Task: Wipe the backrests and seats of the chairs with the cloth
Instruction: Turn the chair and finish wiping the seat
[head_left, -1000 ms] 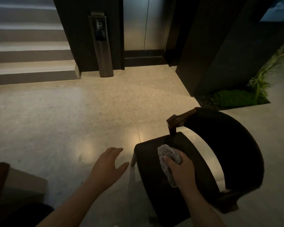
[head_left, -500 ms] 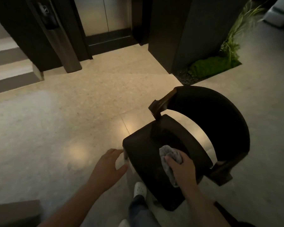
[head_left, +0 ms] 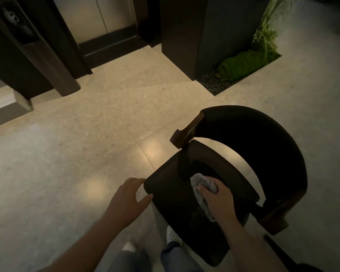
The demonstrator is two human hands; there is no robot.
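I see the cloth (head_left: 203, 184), a pale, crumpled, nubby rag, bunched on the dark seat (head_left: 169, 195) of the chair, near the seat's middle. My right hand (head_left: 219, 202) is clamped on it, fingers curled over the wad and pressing it down onto the cushion, with a tail of fabric trailing out under the palm. The seat looks like smooth matte upholstery with rounded corners. The backrest (head_left: 263, 154) is a wide black curved band wrapping the far side, with an open gap between it and the seat. A brown wooden arm end (head_left: 185, 133) juts out at the band's left tip.

My left hand (head_left: 128, 199) hangs slack with fingers apart and holds nothing, just beside the seat's front left corner; I cannot tell if the thumb touches the edge. A white shoe (head_left: 172, 234) shows below the seat's near edge.

Speckled, polished stone floor (head_left: 82, 146) spreads wide to the left and ahead. Farther off stand metal lift doors (head_left: 98, 18) and a mossy planter bed (head_left: 243, 63).
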